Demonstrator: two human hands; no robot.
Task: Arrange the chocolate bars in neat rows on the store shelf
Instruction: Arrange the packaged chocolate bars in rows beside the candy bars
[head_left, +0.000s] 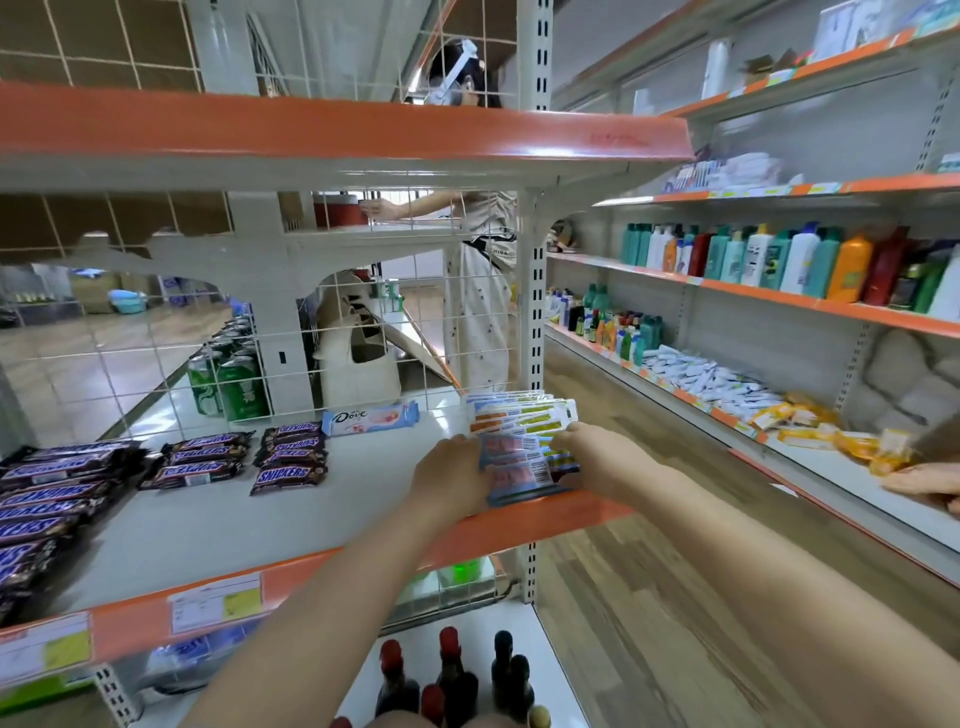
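While both hands clasp a stack of blue-wrapped bars (524, 457) at the shelf's (311, 488) right front corner, the left hand (449, 480) grips its near-left side and the right hand (597, 457) its right. Bare white shelf stretches leftward to the Snickers rows (291, 457); a lone Dove bar (370, 418) lies by the wire back.

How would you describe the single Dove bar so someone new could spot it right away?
Look at the white shelf with the orange front edge, at hand height. Near its back, against the wire grid, right of the green cans, lies the Dove bar. It is pale blue, alone and face up, unlike the dark brown Snickers bars in front.
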